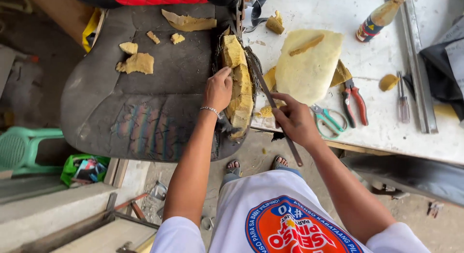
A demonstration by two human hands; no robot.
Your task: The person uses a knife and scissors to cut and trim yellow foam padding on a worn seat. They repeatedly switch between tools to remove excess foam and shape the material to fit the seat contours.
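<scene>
Two hands, left hand (218, 90) pressing foam (238, 83), right hand (295, 121) gripping blade (273, 105)

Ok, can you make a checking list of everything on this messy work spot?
Surface: white worktable, scuffed and stained.
Job's things: worn grey seat cushion with torn yellow foam at its edge; long thin blade against the foam.
Clutter: foam sheet, foam scraps, green scissors, red pliers, screwdriver, bottle.
Grippers: left hand presses the foam; right hand grips the blade.
Cables: nothing seen.
Surroundings: green plastic stool, concrete floor.
</scene>
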